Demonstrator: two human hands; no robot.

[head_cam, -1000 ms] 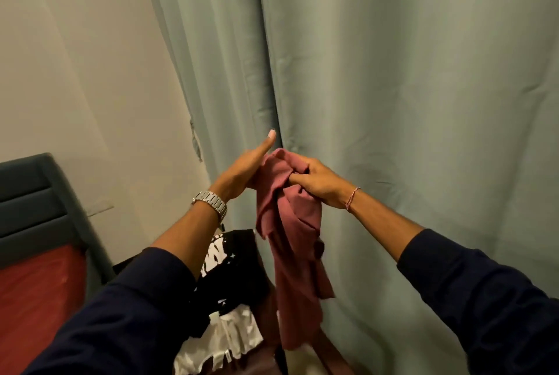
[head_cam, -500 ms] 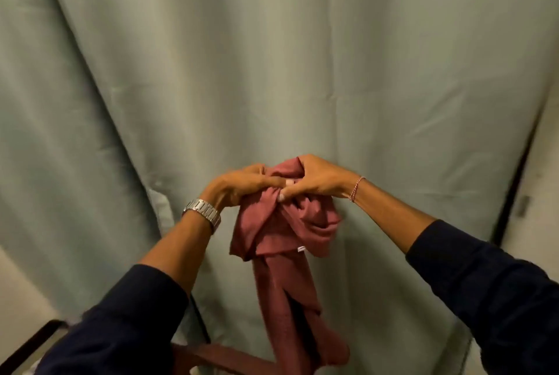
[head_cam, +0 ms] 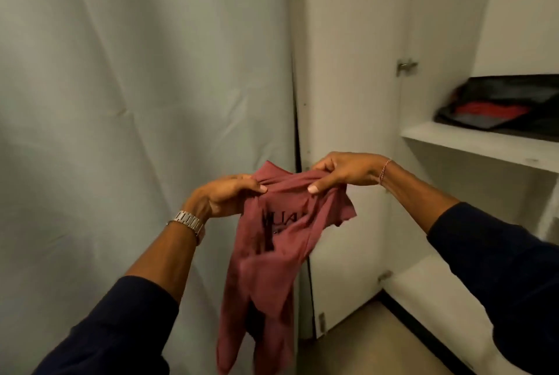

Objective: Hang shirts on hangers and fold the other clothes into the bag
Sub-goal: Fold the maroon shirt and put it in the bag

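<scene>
1. While both arms reach forward at the middle of the frame, the left hand (head_cam: 225, 193) and the right hand (head_cam: 344, 172) each pinch the top edge of one dusty-red shirt (head_cam: 272, 253), thumbs at the front and fingers curled behind the cloth.
2. The right hand sits a little higher than the left, and the shirt's top edge is drawn taut between them; the rest hangs down crumpled toward the lower centre, with dark lettering showing.
3. Counted: one shirt, two hands, one watch (head_cam: 189, 223) on the left wrist, one thin bracelet (head_cam: 384, 168) on the right wrist.
4. One pale curtain (head_cam: 136, 102) fills the left half; an open white cupboard door (head_cam: 348, 72) stands just behind the shirt.
5. At the right, one shelf (head_cam: 472, 142) carries a dark bag (head_cam: 499, 102) with red cloth inside, well apart from the hands.
6. Bare floor (head_cam: 363, 344) lies open at the lower right.
</scene>
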